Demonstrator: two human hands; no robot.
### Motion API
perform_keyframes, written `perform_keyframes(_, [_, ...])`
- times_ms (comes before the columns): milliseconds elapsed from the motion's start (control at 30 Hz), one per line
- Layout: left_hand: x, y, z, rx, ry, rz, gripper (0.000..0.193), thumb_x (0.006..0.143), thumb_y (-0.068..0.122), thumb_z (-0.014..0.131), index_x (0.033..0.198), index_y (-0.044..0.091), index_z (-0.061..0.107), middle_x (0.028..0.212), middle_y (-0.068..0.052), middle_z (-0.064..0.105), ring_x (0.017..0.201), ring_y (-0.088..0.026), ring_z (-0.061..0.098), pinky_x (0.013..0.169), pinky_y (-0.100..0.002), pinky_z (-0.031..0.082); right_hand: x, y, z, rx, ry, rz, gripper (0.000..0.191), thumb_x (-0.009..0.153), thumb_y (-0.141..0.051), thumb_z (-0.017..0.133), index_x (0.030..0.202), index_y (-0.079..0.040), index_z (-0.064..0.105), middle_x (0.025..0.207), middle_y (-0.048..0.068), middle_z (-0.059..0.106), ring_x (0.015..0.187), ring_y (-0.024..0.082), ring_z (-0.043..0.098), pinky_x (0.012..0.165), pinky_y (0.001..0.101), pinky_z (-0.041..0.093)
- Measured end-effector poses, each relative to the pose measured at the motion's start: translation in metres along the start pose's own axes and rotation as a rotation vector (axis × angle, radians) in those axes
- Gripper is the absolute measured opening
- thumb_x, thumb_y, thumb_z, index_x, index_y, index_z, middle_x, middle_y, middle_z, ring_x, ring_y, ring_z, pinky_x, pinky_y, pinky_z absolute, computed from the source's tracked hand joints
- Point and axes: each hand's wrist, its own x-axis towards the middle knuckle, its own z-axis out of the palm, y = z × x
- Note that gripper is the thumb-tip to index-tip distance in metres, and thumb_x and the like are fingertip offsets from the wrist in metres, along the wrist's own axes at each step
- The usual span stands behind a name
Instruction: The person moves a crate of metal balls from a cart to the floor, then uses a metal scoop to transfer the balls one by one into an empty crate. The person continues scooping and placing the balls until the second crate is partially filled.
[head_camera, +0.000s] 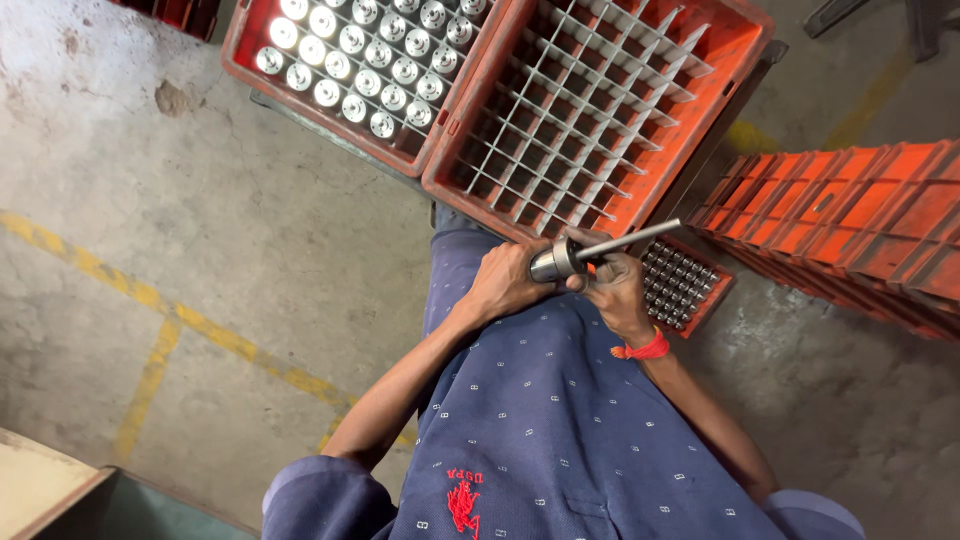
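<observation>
The polished steel shaft with a thick round head (585, 252) is clamped by both hands: left hand (508, 282) around the head, right hand (618, 290) under the stem, long axis running up-right.

No packages, labels, signs or screens — none visible.

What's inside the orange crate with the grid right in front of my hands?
The orange crate holds a grey grid divider, and the cells that show look empty. The near corner is covered by the left hand and the metal part, so those cells cannot be seen.
</observation>
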Motion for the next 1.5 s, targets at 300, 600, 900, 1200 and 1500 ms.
perform_keyframes(300, [0.021, -0.053, -0.076, 0.21, -0.044, 0.113, 0.052, 0.094, 0.032, 0.07, 0.13, -0.004, 0.059, 0.106, -0.028, 0.068, 0.087, -0.044, 0.069, 0.074, -0.051, 0.054, 0.045, 0.044, 0.009, 0.167, 0.439, -0.077, 0.042, 0.096, -0.015, 0.085, 0.13, 0.005, 0.069, 0.112, 0.004, 0.066, 0.104, 0.014, 0.058, 0.095, 0.0291, 0.049])
perform_keyframes(600, [0.074, -0.128, -0.067, 0.827, 0.012, 0.29, 0.021, 0.081, 0.003, 0.061, 0.102, 0.003, 0.066, 0.11, -0.014, 0.063, 0.103, -0.035, 0.069, 0.07, -0.039, 0.06, 0.068, 0.056, 0.032, 0.149, 0.591, -0.07, 0.039, 0.092, -0.014, 0.082, 0.123, 0.002, 0.065, 0.116, 0.005, 0.069, 0.108, 0.014, 0.062, 0.099, 0.0295, 0.049])
perform_keyframes(900, [0.081, -0.154, -0.142, 0.565, 0.274, 0.175, 0.029, 0.083, 0.005, 0.067, 0.111, 0.011, 0.068, 0.105, -0.01, 0.066, 0.095, -0.033, 0.067, 0.067, -0.044, 0.057, 0.076, 0.052, 0.065, 0.348, 0.628, 0.012, 0.041, 0.097, -0.015, 0.072, 0.131, 0.004, 0.061, 0.124, 0.007, 0.067, 0.115, 0.016, 0.061, 0.106, 0.0305, 0.047])
perform_keyframes(1200, [0.107, -0.158, -0.18, 0.458, 0.172, 0.242, 0.042, 0.081, 0.025, 0.081, 0.114, 0.003, 0.067, 0.106, -0.015, 0.06, 0.095, -0.035, 0.065, 0.069, -0.046, 0.054, 0.083, 0.051, 0.072, 0.204, 0.574, 0.037, 0.039, 0.097, -0.013, 0.073, 0.129, 0.004, 0.062, 0.124, 0.007, 0.067, 0.117, 0.016, 0.061, 0.107, 0.0322, 0.046])
perform_keyframes(1500, [0.083, -0.079, -0.202, -0.472, 0.274, 0.535, 0.07, 0.067, 0.037, 0.085, 0.122, 0.003, 0.058, 0.115, -0.006, 0.064, 0.101, -0.018, 0.062, 0.085, -0.042, 0.05, 0.065, 0.032, 0.068, 0.14, 0.538, 0.059, 0.037, 0.095, -0.009, 0.077, 0.125, 0.007, 0.062, 0.119, 0.007, 0.067, 0.109, 0.015, 0.06, 0.098, 0.0317, 0.048])
